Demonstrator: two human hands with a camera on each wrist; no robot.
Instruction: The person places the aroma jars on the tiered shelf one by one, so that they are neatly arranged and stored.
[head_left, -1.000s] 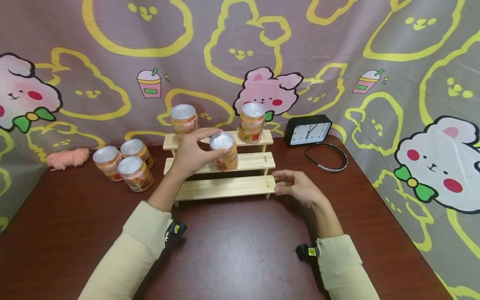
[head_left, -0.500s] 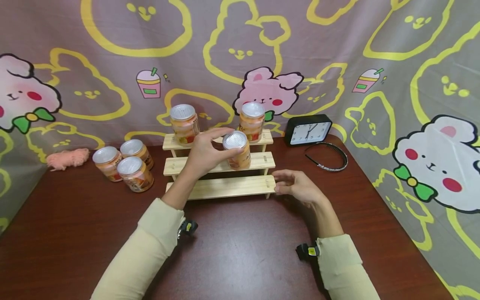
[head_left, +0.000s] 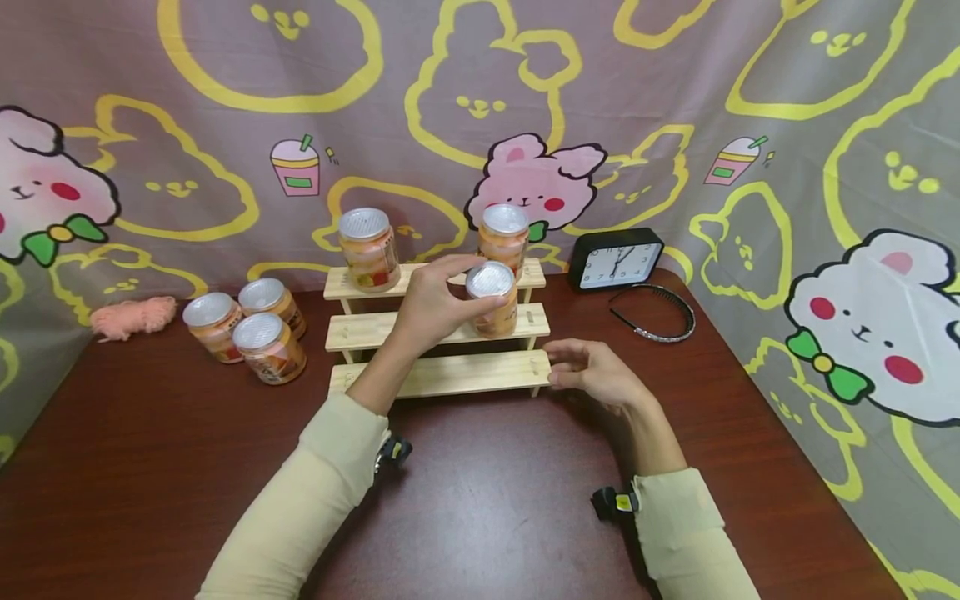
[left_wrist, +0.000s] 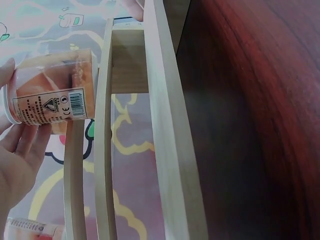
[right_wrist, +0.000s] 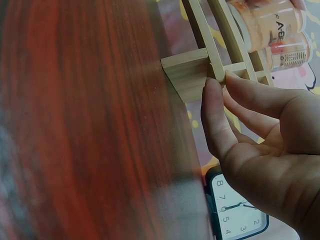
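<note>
My left hand grips an orange-labelled can with a silver lid, thumb and fingers around its upper part. The can stands upright at the right part of the middle step of a three-tier wooden display rack. In the left wrist view, the can's base is right at the step's edge and its barcode shows. My right hand pinches the right end of the lowest step between thumb and fingertips, as the right wrist view also shows. Two similar cans, a left one and a right one, stand on the top step.
Several matching cans stand grouped on the table left of the rack, near a pink yarn bundle. At the right back are a black clock and a headband. A patterned cloth hangs behind.
My left hand has carried the can rightward along the middle step, from its centre to in front of the right top can. My right hand has kept its place on the rack.
</note>
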